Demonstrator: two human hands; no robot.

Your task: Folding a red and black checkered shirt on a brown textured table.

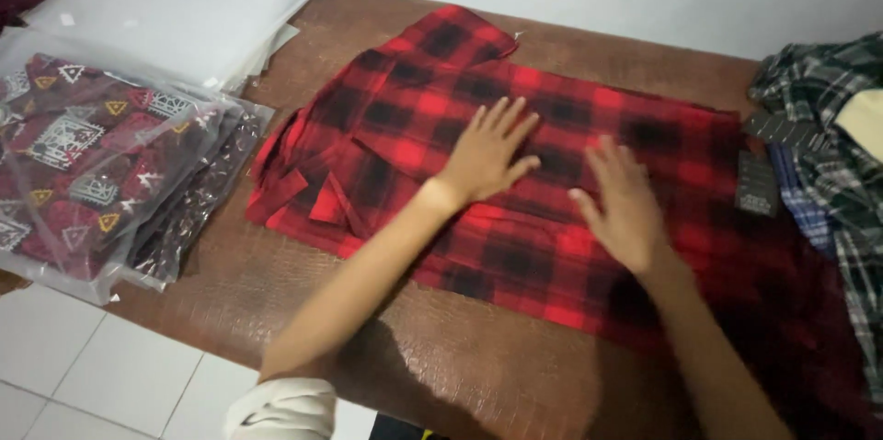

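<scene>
on the brown table [460, 376], centre: red and black plaid shirt [552, 127], laid flat. our left hand [485, 157] lies on it, fingers spread, palm down. our right hand [625, 205] lies beside it on the same cloth, open and flat, blurred. far left: bagged patterned garments [83, 164], empty clear bags [175, 8]. far right: green plaid clothing [828, 118].
</scene>
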